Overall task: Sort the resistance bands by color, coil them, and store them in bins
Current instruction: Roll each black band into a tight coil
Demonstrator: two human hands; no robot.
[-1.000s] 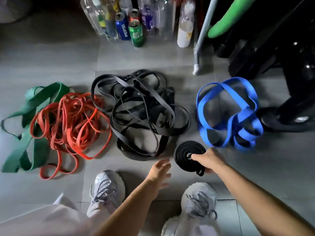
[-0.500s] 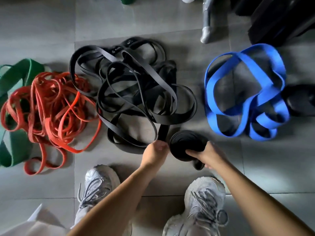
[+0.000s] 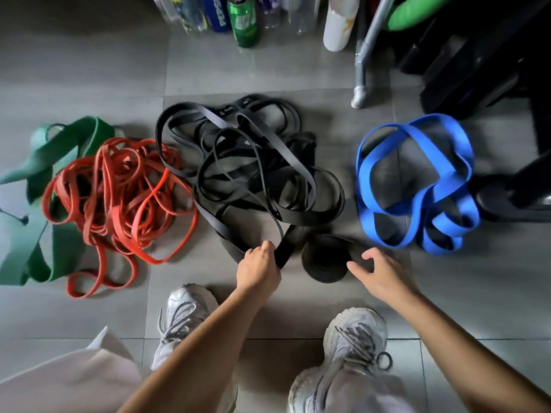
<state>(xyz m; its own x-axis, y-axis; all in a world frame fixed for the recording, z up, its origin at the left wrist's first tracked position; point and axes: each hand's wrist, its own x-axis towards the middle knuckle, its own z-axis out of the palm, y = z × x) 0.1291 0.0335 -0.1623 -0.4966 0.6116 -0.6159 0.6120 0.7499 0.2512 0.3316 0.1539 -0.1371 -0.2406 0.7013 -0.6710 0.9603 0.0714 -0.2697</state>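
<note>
Left of frame, on the floor (image 3: 89,70): green bands (image 3: 44,204) under orange bands (image 3: 119,198). Centre: tangled black bands (image 3: 247,174), one strand gripped by left hand (image 3: 259,269). Beside it: coiled black band (image 3: 325,260), right hand (image 3: 381,275) spread at its edge. Right: blue bands (image 3: 417,186).

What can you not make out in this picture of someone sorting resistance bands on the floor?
Head view, the only one:
1. Storage bins: none in frame.
2. Green bands: cut off by the left edge.
3. Bottles and cans: tops cut off by the top edge.
4. Black pile: too tangled to count its bands.
5. Left hand grips a black strap; its curled fingertips are hidden beneath it.
6. Right hand by the black coil: contact unclear.
</note>
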